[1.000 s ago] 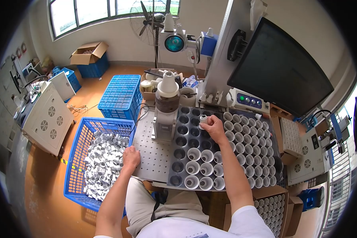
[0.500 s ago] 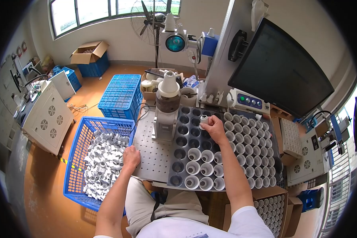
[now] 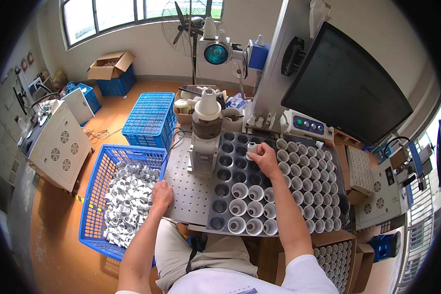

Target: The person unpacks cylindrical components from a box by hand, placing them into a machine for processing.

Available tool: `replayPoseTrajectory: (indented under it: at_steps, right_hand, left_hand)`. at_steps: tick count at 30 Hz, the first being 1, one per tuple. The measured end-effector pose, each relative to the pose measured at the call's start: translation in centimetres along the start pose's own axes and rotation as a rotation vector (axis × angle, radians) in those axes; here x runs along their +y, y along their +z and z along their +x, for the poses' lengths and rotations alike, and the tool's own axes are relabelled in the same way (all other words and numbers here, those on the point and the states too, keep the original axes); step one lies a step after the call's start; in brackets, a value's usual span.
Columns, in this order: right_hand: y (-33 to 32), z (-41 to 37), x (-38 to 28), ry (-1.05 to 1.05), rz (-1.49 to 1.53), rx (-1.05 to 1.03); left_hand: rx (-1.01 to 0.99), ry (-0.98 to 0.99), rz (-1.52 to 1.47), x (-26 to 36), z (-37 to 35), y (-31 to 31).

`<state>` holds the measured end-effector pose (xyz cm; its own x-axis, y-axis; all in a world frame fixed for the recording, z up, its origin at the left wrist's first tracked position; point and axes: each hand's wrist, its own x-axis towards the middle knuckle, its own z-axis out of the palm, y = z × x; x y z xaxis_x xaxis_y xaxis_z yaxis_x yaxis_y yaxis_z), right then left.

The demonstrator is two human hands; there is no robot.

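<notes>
My right hand (image 3: 263, 159) grips a small white cup (image 3: 252, 147) with a narrow top, over the dark tray (image 3: 211, 215) with round holes. Some holes at the tray's left hold nothing; white cups (image 3: 255, 209) stand in several others nearer me and in rows to the right. My left hand (image 3: 162, 194) rests with curled fingers at the left edge of the perforated metal plate (image 3: 186, 196); whether anything is in it is hidden. Beside it, a blue basket (image 3: 90, 206) holds a heap of white parts (image 3: 128, 201).
A metal post with a white cone (image 3: 208, 105) rises behind the plate, below a lens head (image 3: 216, 54). A large monitor (image 3: 348, 83) and a control box with buttons (image 3: 306, 124) stand at the back right. A blue crate (image 3: 149, 113) is on the floor.
</notes>
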<state>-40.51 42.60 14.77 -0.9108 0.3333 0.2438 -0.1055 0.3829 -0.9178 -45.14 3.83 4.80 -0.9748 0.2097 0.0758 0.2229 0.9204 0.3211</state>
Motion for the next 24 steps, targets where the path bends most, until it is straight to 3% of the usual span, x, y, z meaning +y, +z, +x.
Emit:
replayPoseTrajectory:
  at_steps: [4,7,10,12,13,14,15,16,18,20,22,24]
  right_hand:
    - [0.0,-0.1,-0.1,-0.003,0.003,0.003]
    - [0.0,-0.1,-0.1,-0.010,-0.001,0.012]
    - [0.0,0.0,0.2,-0.003,0.018,0.022]
    - [-0.1,0.2,0.4,0.021,0.033,0.007]
    - [-0.2,0.6,0.3,0.038,0.036,-0.012]
    - [-0.3,1.0,0.0,0.055,0.037,-0.033]
    - [-0.4,1.6,-0.8,0.064,0.027,-0.016]
    - [-0.5,2.4,-2.2,0.074,0.017,0.002]
    - [-0.5,4.0,-5.9,0.044,0.048,0.039]
    - [0.6,5.3,-11.1,-0.071,0.239,0.067]
    - [2.3,5.9,-15.4,-0.189,0.317,0.052]
    - [4.3,6.5,-17.6,-0.276,0.344,0.013]
  left_hand:
    - [0.027,0.009,-0.006,-0.2,0.0,0.4]
    - [-0.015,-0.089,-0.068,0.0,0.4,-0.1]
    - [0.205,-0.110,-0.165,0.0,3.4,-1.1]
    - [0.173,-0.103,-0.277,1.8,8.1,-4.9]
    - [0.301,-0.002,-0.326,4.9,8.9,-8.7]
    - [0.142,-0.002,-0.381,7.1,11.1,-11.9]
    - [0.534,0.098,-0.455,9.2,12.6,-12.1]
    - [0.576,0.239,-0.426,11.9,13.5,-14.8]
    - [0.439,0.360,-0.474,17.1,13.9,-19.9]
    - [0.485,0.333,-0.363,21.0,15.7,-19.9]
    - [0.328,0.305,-0.738,22.7,16.1,-21.0]
    - [0.322,0.286,-0.890,21.8,15.7,-22.9]
